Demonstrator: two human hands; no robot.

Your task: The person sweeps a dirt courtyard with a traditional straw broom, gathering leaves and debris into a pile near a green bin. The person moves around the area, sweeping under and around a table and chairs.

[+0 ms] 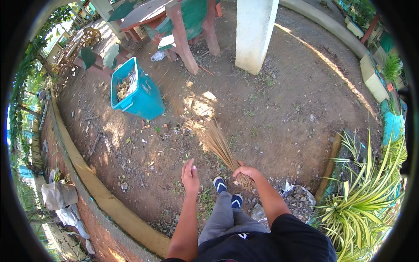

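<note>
My right hand [247, 171] grips a stick broom [222, 144] of bundled thin ribs near its thick end. The broom slants up and to the left, and its spread tips reach the sunlit dirt ground. To the left of the broom, my left hand [190, 177] is held over the ground with nothing in it. Its fingers point away from me and the thumb shows beside them. Beyond that hand stands a turquoise plastic bin [144, 95], partly filled with dry leaves [123, 88] and some pale litter. Small leaves and bits of litter lie between bin and broom.
A white concrete post [255, 36] rises ahead. Behind the bin are a table [144, 14] and a green-backed chair [193, 23]. A low curved curb [114, 209] runs along the left. Spiky striped plants [356, 209] and a sack of stones [298, 199] are at the right.
</note>
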